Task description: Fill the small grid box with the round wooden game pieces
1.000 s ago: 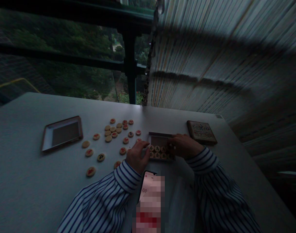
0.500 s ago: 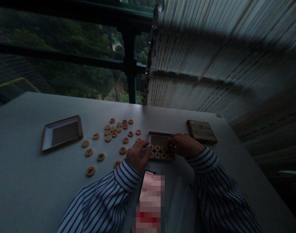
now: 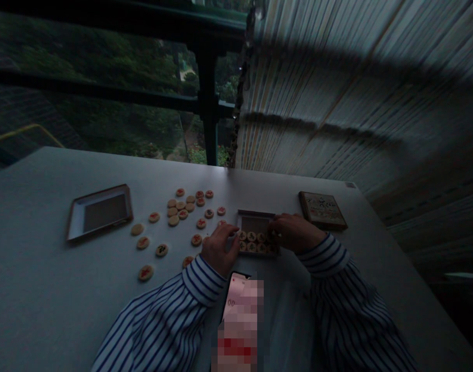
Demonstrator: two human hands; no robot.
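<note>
Head view: phone point(image 3: 231, 306) reads "00"; boxed discs point(image 3: 252, 247) bear characters.

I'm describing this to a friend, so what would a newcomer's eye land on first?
Most likely it's the lit phone, glowing pink at the bottom centre. Just beyond it, the left hand and right hand are at either end of an open box holding dark-marked pieces. To the left, loose pieces, many marked in red, lie scattered on the pale table.

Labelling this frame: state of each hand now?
Left hand: at left edge of xiangqi box; grip cannot be told.
Right hand: at box's right side, by xiangqi pieces; grip cannot be told.
</note>
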